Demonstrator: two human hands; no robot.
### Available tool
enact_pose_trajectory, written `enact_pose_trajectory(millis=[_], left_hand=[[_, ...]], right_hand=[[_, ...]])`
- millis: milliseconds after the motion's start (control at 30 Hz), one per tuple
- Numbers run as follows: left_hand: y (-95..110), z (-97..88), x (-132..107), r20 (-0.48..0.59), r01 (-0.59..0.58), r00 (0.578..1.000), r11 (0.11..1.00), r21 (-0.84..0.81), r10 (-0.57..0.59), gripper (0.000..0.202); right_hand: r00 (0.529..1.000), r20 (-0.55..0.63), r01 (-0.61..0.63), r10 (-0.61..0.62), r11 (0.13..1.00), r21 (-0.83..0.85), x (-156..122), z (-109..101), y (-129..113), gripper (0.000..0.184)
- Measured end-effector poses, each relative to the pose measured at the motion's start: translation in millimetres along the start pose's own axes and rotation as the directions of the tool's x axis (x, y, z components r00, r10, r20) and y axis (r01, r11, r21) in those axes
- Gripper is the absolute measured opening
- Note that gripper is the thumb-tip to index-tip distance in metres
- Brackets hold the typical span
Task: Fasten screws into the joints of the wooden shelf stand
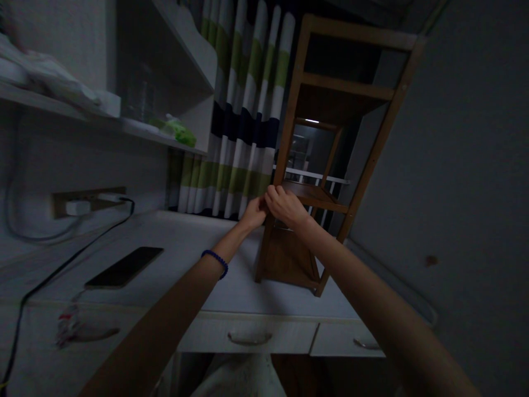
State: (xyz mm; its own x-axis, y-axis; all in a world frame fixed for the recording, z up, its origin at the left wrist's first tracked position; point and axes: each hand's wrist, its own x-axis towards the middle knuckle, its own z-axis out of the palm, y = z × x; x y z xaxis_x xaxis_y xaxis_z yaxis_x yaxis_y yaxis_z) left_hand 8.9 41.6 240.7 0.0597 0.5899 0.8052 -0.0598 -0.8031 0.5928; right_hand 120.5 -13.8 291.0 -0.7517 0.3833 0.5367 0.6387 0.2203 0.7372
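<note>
A wooden shelf rack (330,99) with several tiers stands on the white desk (185,248), at its right end against the wall. My left hand (253,213) and my right hand (285,205) meet at the rack's front left post, level with its second shelf from the bottom. Both hands are closed around the post or something small there; the dim light hides exactly what. A blue bead bracelet (215,260) circles my left wrist.
A dark phone (126,267) lies on the desk to the left, with a black cable (61,270) running from a wall socket (82,203). A striped curtain (243,110) hangs behind. White wall shelves (124,121) hold clutter. Drawers (248,336) sit below the desk edge.
</note>
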Motion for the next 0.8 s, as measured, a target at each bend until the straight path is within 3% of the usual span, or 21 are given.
enact_pose_trajectory(millis=[167, 467, 800], left_hand=[[-0.1, 0.9, 0.2, -0.015, 0.014, 1.0, 1.0, 0.026, -0.014, 0.022], [0.8, 0.7, 0.0, -0.044, 0.024, 0.999, 0.996, 0.089, -0.02, 0.016], [0.7, 0.2, -0.4, -0.033, 0.017, 0.999, 0.995, 0.097, -0.013, 0.013]], right_hand=[[0.999, 0.008, 0.046, -0.046, 0.999, -0.005, 0.2, -2.3, 3.5, 0.028], [0.991, 0.134, -0.024, 0.027, 0.999, -0.024, 10.5, -13.1, -1.8, 0.029], [0.974, 0.14, 0.184, -0.179, 0.983, -0.021, 7.9, -6.9, 9.1, 0.03]])
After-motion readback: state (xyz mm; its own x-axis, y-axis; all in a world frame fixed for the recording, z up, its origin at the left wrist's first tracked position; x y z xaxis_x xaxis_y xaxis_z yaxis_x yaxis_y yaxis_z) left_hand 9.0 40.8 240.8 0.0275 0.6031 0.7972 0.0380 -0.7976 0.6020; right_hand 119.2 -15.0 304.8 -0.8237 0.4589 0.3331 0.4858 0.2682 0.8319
